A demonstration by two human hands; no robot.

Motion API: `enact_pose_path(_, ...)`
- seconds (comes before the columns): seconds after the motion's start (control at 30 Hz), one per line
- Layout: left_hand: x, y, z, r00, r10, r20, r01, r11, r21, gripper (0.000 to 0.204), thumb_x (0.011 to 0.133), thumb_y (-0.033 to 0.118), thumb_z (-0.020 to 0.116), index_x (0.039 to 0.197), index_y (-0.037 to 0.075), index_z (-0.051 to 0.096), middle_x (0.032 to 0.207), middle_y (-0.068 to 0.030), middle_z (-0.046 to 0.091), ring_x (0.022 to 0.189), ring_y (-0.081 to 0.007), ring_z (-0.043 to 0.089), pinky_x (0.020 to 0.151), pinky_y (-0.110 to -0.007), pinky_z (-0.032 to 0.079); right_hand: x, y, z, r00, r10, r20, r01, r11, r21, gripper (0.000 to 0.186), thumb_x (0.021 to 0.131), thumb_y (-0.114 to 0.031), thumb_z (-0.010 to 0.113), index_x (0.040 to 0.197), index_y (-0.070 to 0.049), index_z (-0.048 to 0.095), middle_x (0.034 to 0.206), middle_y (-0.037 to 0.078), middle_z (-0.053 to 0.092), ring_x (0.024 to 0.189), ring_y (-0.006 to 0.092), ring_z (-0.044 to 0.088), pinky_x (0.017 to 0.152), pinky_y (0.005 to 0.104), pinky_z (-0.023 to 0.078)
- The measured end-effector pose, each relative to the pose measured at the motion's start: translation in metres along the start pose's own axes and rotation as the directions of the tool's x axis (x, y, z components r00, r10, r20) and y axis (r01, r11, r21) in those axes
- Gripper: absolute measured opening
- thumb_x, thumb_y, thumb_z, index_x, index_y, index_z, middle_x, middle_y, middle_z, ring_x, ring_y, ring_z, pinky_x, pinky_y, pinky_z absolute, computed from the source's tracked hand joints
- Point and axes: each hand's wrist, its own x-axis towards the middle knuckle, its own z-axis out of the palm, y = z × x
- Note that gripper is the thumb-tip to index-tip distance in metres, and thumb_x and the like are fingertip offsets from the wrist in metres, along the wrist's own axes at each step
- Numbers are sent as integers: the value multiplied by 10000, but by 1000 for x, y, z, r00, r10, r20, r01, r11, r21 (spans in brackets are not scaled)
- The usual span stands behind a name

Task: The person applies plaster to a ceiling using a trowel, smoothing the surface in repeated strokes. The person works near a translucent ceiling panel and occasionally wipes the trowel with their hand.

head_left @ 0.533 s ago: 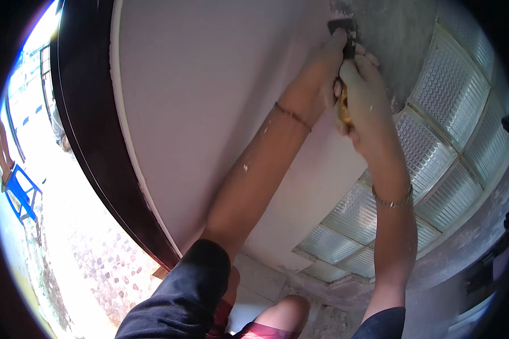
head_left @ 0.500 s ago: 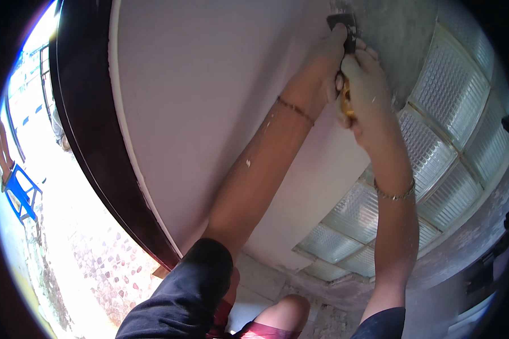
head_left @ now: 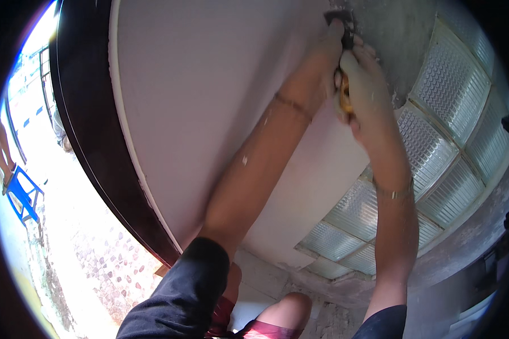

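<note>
Both my arms reach up the wall to a scraper [head_left: 346, 93] with a dark flat head and a yellow-and-black handle. My left hand [head_left: 324, 53] is closed around its upper part, the thumb lying up against the dark head. Lower down, my right hand [head_left: 370, 79] wraps the yellow handle. The dark head meets the wall where pale paint [head_left: 220, 73] borders a bare grey patch [head_left: 396, 39]. Pale dust and flakes cling to my hands and left forearm. My fingers partly hide the tool.
Glass blocks [head_left: 444, 79] fill the wall to the right. A dark door frame [head_left: 87, 113] curves along the left, beside a bright doorway with pebbled paving [head_left: 110, 263]. Outside, a person's legs [head_left: 4, 150] show by a blue plastic stool [head_left: 22, 195]. My knees are below.
Both hands and the scraper have shifted slightly up and to the left along the wall. My grip looks the same.
</note>
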Motion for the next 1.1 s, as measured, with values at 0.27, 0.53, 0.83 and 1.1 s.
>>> enact_pose_path(0.27, -2, -1, 3, 997, 51, -50, -51, 999, -5, 471, 1111, 387, 340, 922, 31, 581, 800, -129, 704, 442, -159, 481, 358, -292, 362, 1, -5, 4, 998, 60, 4, -60, 998, 8, 186, 1011, -258, 545, 917, -97, 546, 722, 2, 534, 373, 91, 413, 314, 235, 247)
enact_pose_path(0.53, 7, 11, -3, 999, 42, -20, -43, 999, -30, 459, 1105, 395, 347, 952, 30, 580, 847, -143, 708, 468, -189, 526, 389, -295, 407, 14, 3, 2, 990, 141, -5, -141, 990, 27, 246, 1038, -321, 559, 1017, -78, 591, 731, 2, 550, 377, 83, 411, 326, 229, 267)
enact_pose_path(0.83, -45, -27, -5, 862, 433, -263, -324, 870, 371, 334, 1082, 295, 466, 1058, 4, 628, 937, -125, 713, 647, -205, 650, 590, -361, 513, -47, -3, -55, 996, 64, -59, -80, 942, -326, 344, 1041, -337, 584, 1205, -39, 635, 720, 3, 533, 399, 57, 406, 355, 244, 311)
enact_pose_path(1.1, 42, -18, 8, -248, 896, 368, -299, -432, 851, 279, 977, 147, 590, 1156, -53, 665, 1102, -192, 698, 984, -363, 662, 845, -480, 525, -136, 59, -110, 825, 26, -564, -127, 982, -141, 371, 1046, -356, 598, 1248, -52, 664, 706, -17, 527, 357, 14, 355, 298, 185, 236)
